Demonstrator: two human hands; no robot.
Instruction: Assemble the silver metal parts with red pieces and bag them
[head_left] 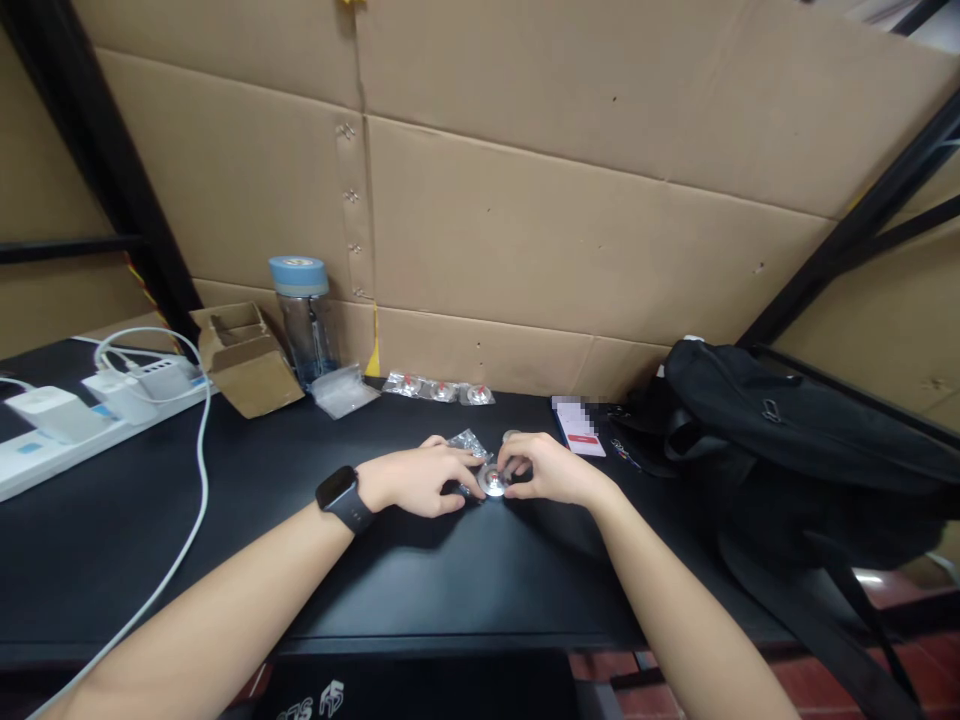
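Black table: metal disc between left hand and right hand.

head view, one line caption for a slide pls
Both hands, left hand and right hand, pinch a small metal disc over a black table, clear bags behind.

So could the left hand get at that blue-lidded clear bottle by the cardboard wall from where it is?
Probably yes. The left hand rests on the black table, with bare tabletop between it and the blue-lidded clear bottle. Only the small open cardboard box stands beside the bottle, not in the way.
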